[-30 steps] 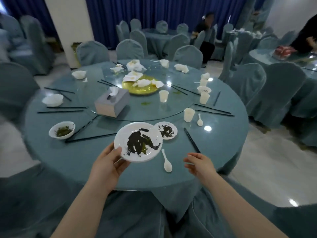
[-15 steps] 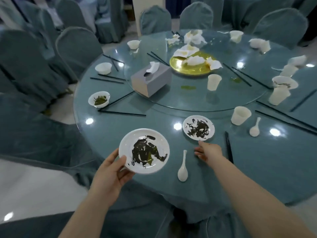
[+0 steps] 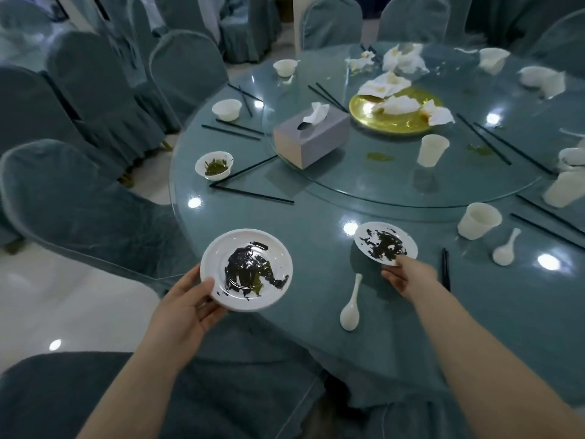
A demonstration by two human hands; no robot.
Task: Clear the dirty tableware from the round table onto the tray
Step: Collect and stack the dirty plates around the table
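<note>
While the round table (image 3: 395, 280) spreads under its glass turntable (image 3: 411, 182), the left hand (image 3: 183, 308) grips the larger dirty plate (image 3: 247, 270) at the table's near edge, thumb on the rim and fingers curled beneath. The right hand (image 3: 408, 277) pinches the near rim of the smaller smeared plate (image 3: 384, 243), which is tilted off the tabletop. A white spoon (image 3: 350, 307) lies between the hands.

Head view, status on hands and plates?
Left hand holds large dirty plate off the table edge. Right hand grips small dirty plate. Spoon lies between; no tray visible.
</note>
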